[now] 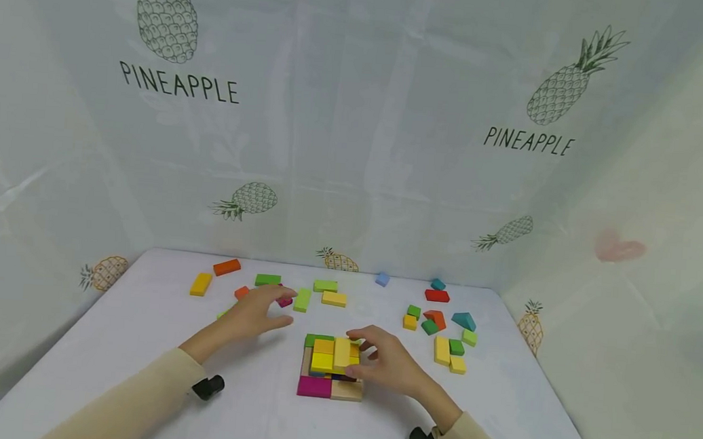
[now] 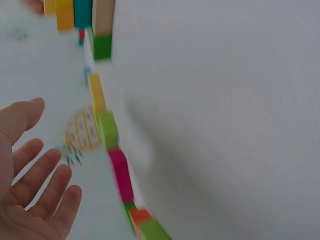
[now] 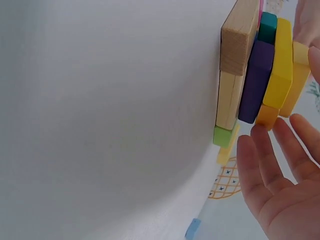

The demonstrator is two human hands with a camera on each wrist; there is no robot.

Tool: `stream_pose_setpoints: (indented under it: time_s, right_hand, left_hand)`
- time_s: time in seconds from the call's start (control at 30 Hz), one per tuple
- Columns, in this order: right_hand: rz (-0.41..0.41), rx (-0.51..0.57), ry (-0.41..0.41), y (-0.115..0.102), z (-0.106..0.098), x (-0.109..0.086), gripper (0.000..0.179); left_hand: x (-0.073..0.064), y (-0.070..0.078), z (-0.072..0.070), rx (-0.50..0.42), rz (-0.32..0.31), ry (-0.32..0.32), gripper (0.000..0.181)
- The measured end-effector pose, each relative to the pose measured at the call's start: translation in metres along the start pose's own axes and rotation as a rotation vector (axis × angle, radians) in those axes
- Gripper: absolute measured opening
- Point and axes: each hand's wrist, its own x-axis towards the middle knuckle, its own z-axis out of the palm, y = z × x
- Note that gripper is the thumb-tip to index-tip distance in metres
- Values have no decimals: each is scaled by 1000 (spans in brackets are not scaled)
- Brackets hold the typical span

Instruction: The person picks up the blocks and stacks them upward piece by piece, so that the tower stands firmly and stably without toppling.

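A low layered stack of wooden blocks stands near the front middle of the table, with a magenta block (image 1: 314, 387) and a plain wood block (image 1: 347, 390) along its front. Yellow blocks (image 1: 322, 361) form an upper layer, and a dark purple block (image 3: 256, 82) shows beneath them in the right wrist view. My right hand (image 1: 392, 362) pinches a pale yellow block (image 1: 341, 353) on top, thumb at its near end and fingers at its far end. To the left, my left hand (image 1: 253, 316) hovers with fingers spread and holds nothing, close to a lime block (image 1: 302, 300).
Loose blocks lie beyond the stack, among them a yellow block (image 1: 334, 299), an orange-red block (image 1: 227, 267) and a blue block (image 1: 382, 278). A cluster with a teal block (image 1: 463, 321) lies to the right. A pineapple-print curtain (image 1: 357, 145) hangs behind the white table (image 1: 252, 416).
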Motion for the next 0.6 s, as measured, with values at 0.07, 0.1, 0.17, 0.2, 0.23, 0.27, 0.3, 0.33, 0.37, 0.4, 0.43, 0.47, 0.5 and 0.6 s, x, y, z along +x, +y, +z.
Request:
stream_pose_setpoints:
  time_s: [0.07, 0.1, 0.17, 0.2, 0.23, 0.27, 0.3, 0.33, 0.37, 0.4, 0.43, 0.47, 0.5, 0.6]
  right_hand:
    - [0, -4, -2, -1, 0, 0, 61]
    - [2, -6, -3, -1, 1, 0, 61]
    - [5, -13, -4, -2, 1, 0, 60]
    - [8, -15, -3, -2, 1, 0, 60]
    - [8, -17, -1, -2, 2, 1, 60]
    - [8, -19, 1, -3, 2, 1, 59]
    - [7, -20, 2, -3, 2, 1, 59]
    - [5, -21, 2, -3, 2, 1, 58]
    - [5, -21, 2, -3, 2, 1, 58]
    - [4, -23, 2, -3, 2, 1, 58]
    - [3, -23, 3, -2, 2, 1, 58]
    - [4, -24, 2, -2, 2, 2, 57]
    - [3, -26, 2, -1, 2, 2, 57]
    - [0, -34, 5, 0, 2, 3, 56]
  left_hand:
    - [-1, -17, -11, -1, -17, 6, 57]
    - [-3, -25, -16, 0, -23, 6, 56]
    - [-5, -40, -25, 20, -20, 5, 53]
    - [-7, -47, -29, 30, -22, 5, 51]
    - [-9, -52, -32, 40, -27, 4, 50]
    - [-11, -58, -35, 54, -25, 3, 48]
    - [-13, -63, -38, 59, -25, 2, 46]
    - [-15, -68, -40, 59, -26, -1, 44]
    - [-17, -72, -41, 60, -31, -4, 42]
    - [-19, -77, -42, 57, -36, -7, 41]
    - [-21, -81, -43, 54, -41, -12, 40]
    - [-23, -85, -43, 53, -42, -19, 39]
    - [-24, -89, -43, 49, -49, -23, 39]
    - [-28, -97, -43, 48, -49, -35, 42]
